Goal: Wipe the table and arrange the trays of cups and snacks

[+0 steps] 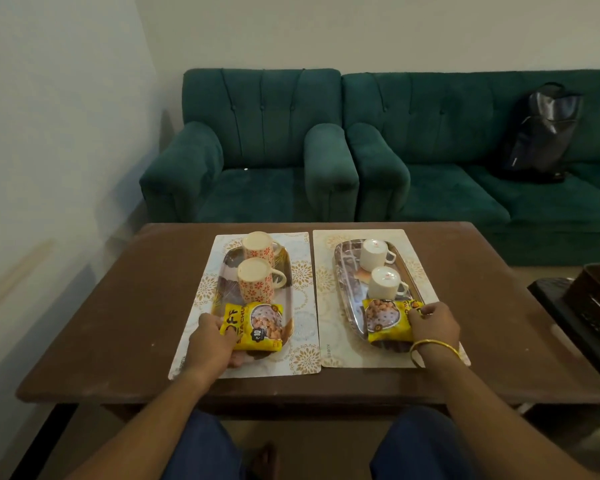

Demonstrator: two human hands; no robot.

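Note:
Two trays sit side by side on patterned placemats on the brown table (118, 306). The left tray (227, 268) carries two upside-down cups with orange flowers (257, 280) and a yellow snack packet (255, 327). My left hand (210, 344) grips that packet at its near left corner. The right tray (350, 306) carries two upside-down white cups (383, 282) and a second yellow snack packet (387, 320). My right hand (433, 323), with a gold bangle on the wrist, pinches this packet's right edge.
A green armchair (257, 150) and a green sofa (465, 150) stand behind the table, with a black bag (541, 133) on the sofa. A dark stand with a basket (589, 299) sits at the table's right. A wall runs along the left.

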